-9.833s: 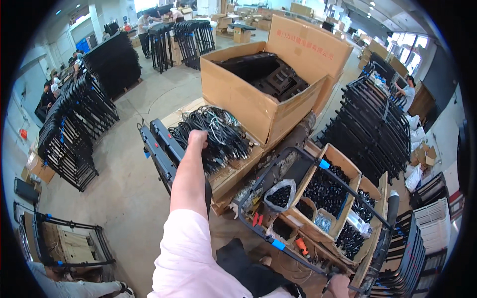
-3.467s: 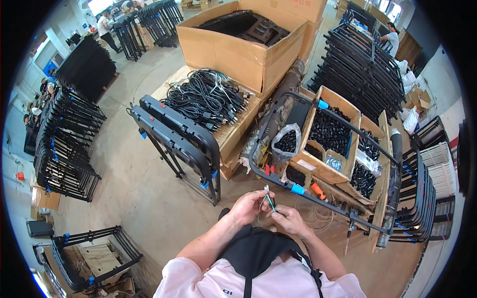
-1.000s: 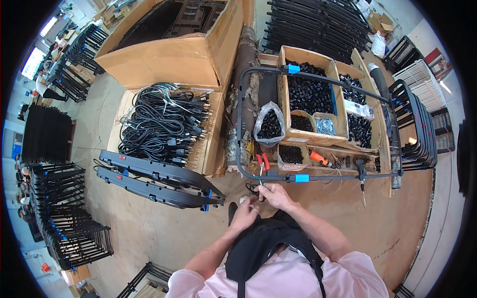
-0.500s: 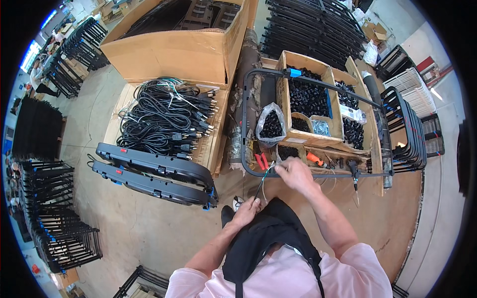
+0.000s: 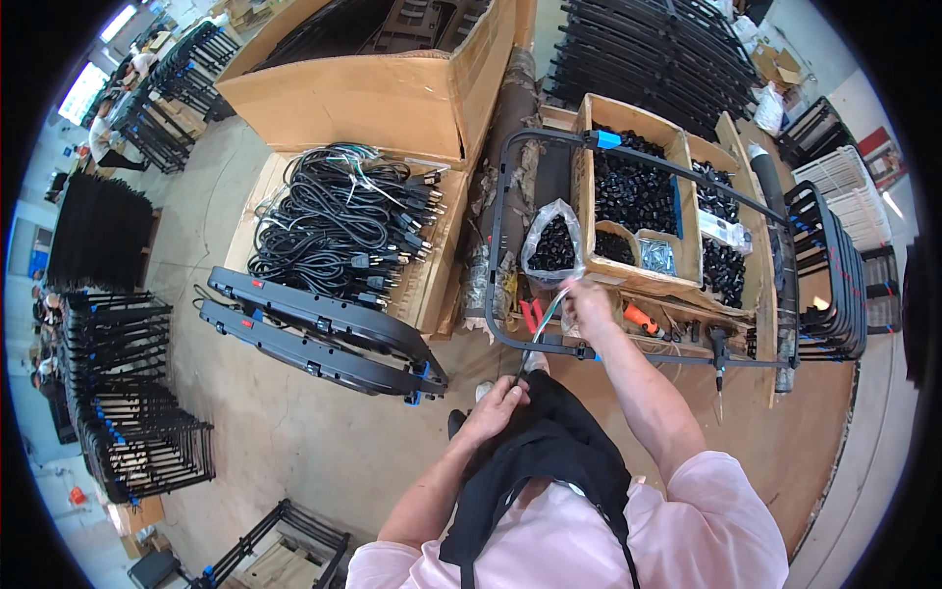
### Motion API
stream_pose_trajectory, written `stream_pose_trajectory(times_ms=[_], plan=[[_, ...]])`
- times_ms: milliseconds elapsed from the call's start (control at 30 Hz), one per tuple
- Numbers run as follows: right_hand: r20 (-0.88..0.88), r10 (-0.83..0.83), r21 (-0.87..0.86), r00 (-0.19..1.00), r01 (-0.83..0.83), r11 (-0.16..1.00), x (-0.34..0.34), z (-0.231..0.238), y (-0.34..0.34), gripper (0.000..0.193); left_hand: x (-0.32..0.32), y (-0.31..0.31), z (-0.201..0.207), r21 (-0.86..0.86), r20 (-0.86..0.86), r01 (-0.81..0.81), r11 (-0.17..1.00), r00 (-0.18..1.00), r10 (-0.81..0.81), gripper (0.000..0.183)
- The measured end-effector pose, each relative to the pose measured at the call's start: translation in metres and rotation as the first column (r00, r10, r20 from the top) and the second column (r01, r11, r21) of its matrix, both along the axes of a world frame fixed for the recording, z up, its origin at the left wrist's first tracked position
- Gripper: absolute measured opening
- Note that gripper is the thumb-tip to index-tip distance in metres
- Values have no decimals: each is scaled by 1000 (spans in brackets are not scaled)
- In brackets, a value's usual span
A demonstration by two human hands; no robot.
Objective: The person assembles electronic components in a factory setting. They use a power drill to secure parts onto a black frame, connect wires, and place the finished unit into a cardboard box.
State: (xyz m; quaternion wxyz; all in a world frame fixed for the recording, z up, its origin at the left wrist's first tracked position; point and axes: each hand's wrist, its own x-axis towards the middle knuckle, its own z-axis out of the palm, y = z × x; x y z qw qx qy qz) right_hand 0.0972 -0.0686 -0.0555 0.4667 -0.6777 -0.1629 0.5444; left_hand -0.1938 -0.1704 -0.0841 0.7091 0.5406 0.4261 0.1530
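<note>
My left hand (image 5: 497, 406) is closed on a black power cord near my apron (image 5: 549, 442). From that hand the cord's loose wires (image 5: 553, 309), green and white, stretch up and away to my right hand (image 5: 591, 308). My right fingers pinch their far ends, above the near bar of a black tubular frame (image 5: 554, 134). That frame lies over the parts bench. A clear plastic bag of black parts (image 5: 552, 242) stands just beyond my right hand, and red-handled pliers (image 5: 531, 314) lie to its left.
A pile of black power cords (image 5: 329, 231) lies on cardboard at the left. Two black curved panels (image 5: 314, 329) stand before it, below a large cardboard box (image 5: 343, 108). The wooden parts bin (image 5: 692, 245) holds black fittings and screws. An orange-handled tool (image 5: 640, 319) lies near its front.
My right hand has moved farther out with the wire ends, so the wires stretch longer between my hands. The whole view has shifted slightly, and my left hand keeps its grip on the cord.
</note>
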Motion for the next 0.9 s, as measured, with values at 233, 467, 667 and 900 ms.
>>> stream_pose_trajectory(times_ms=[233, 467, 667, 900], plan=[[58, 85, 140, 995, -93, 986, -14, 16, 38, 31, 4, 1, 13, 120, -136, 45, 992, 990, -28, 33], [-130, 253, 307, 959, -203, 930, 8, 32, 95, 31, 57, 4, 36, 114, -218, -308, 945, 920, 326, 31], [37, 641, -56, 766, -639, 767, 31, 34, 72, 35, 81, 5, 43, -29, -104, -487, 873, 870, 482, 24], [486, 543, 113, 685, -665, 738, -13, 3, 75, 40, 82, 15, 50, -154, -13, -545, 824, 835, 550, 21]])
